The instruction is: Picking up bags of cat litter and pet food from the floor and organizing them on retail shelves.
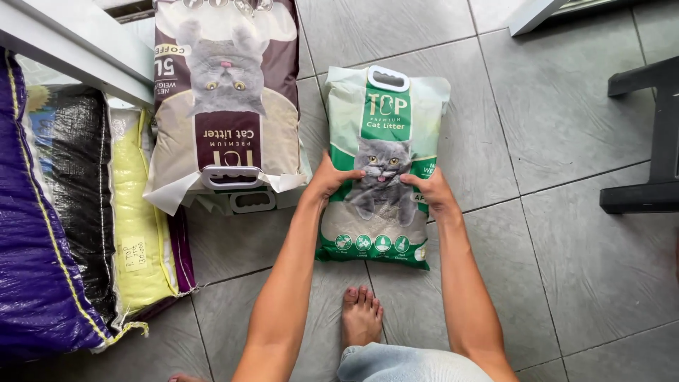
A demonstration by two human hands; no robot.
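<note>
A green and white bag (pixel 382 113) with a grey cat picture and a white carry handle lies flat on the tiled floor in front of me. My left hand (pixel 329 177) grips its left edge at mid height. On the opposite edge my right hand (pixel 431 189) holds the bag, thumb on the front. A bare foot (pixel 361 315) rests on the tiles just below the bag.
A brown and beige bag (pixel 226 92) of the same kind lies to the left, over another one. Purple (pixel 32 247), black (pixel 74 184) and yellow (pixel 138 233) sacks line the far left under a white shelf edge (pixel 78 49). A black furniture leg (pixel 647 141) stands at right.
</note>
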